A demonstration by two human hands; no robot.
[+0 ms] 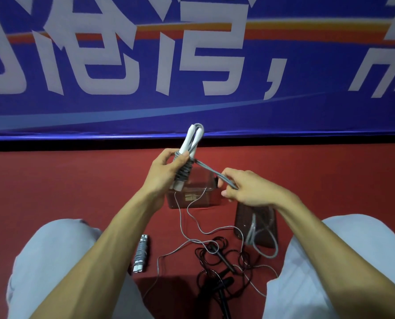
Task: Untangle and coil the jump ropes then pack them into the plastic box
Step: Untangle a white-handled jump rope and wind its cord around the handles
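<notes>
Looking down at the red floor (76,180), I see the plastic box (196,202) standing on it, below and just beyond both hands. Nearer to me lies a black tangle of ropes (217,254), not yet sorted. One wound grey bundle (140,253) lies on the left.

The left hand (166,168) is curled round the white handles (191,139). They stand almost upright, leaning a little to the right, with grey rope (183,172) wound across them. From this winding a doubled strand (211,172) runs down and to the right into the right hand (244,186), which pinches it between thumb and fingers.

So the free rope lies to the right of the handles. I judge that the next turn must cross their long axis, led by the right hand.
</notes>
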